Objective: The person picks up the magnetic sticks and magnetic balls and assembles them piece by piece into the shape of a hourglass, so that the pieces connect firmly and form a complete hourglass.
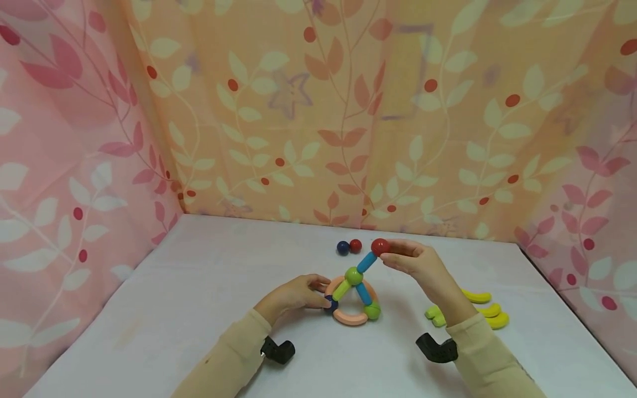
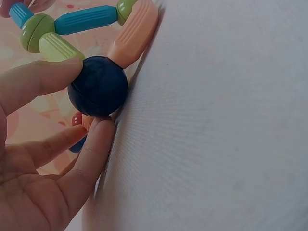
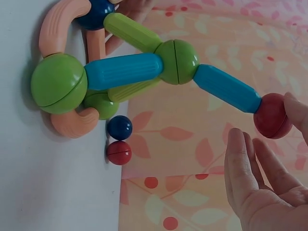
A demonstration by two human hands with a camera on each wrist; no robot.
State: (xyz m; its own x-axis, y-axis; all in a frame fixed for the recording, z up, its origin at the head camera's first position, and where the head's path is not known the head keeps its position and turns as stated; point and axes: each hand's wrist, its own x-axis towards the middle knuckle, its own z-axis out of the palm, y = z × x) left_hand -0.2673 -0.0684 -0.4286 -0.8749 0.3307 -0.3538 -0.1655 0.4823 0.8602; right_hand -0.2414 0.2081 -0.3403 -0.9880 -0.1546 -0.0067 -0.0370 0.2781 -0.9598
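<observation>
A magnetic stick-and-ball frame (image 1: 354,276) stands on the table. Its base is a ring of peach curved rods (image 1: 350,318) joined by balls. Green and blue sticks rise from the ring to a green ball (image 3: 178,61) at the top. From there a blue stick (image 3: 227,88) slants up to a red ball (image 3: 273,116). My left hand (image 1: 296,294) pinches the navy ball (image 2: 98,86) at the base between thumb and fingertips. My right hand (image 1: 413,258) is at the red ball, thumb touching it, the fairly straight fingers (image 3: 238,159) a little apart from it.
Behind the frame, a loose navy ball (image 1: 343,248) and a loose red ball (image 1: 355,246) lie side by side. Yellow curved pieces (image 1: 497,320) and light green pieces (image 1: 436,315) lie near the right forearm, partly hidden by it. A patterned curtain (image 1: 298,110) stands behind the table.
</observation>
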